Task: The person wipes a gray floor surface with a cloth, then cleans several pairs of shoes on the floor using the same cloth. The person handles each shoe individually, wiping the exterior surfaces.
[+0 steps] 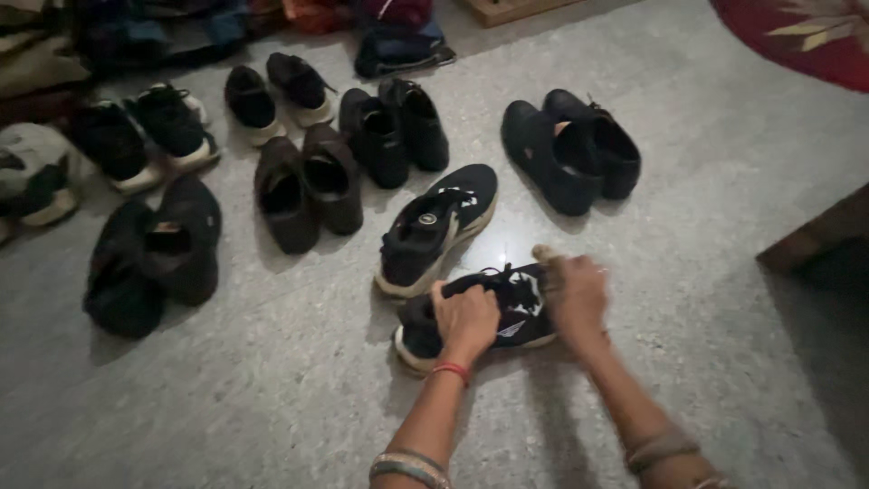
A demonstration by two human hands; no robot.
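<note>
Head view, looking down at a grey speckled floor (688, 181). Both my hands are on one black sneaker with a white sole (471, 312), which lies on the floor directly in front of me, toe pointing right and away.

Left hand (465, 319): fingers curled over the collar and tongue area of the sneaker, gripping it from above. A red thread sits at this wrist, with bangles (409, 466) further down the forearm.

Right hand (574, 292): placed on the toe and lace end of the same sneaker, fingers bent, thumb raised. The image is blurred here, so I cannot tell whether it pinches the black laces (509, 276) or only presses on the upper.

Positions relative to my hands:
- Just beyond my left hand: the matching black sneaker (436, 228), close to the held one but not touching it.
- Further ahead of my right hand: a pair of black slip-on shoes (570, 154), side by side.
- Ahead and to the left of my left hand: a pair of dark brown shoes (308, 190), and beyond them a pair of black lace-up shoes (395, 131).
- Far left of my left hand: a dark pair (152, 254) lying against each other, well apart from the held sneaker.
- Top left: more paired shoes in rows.
</note>
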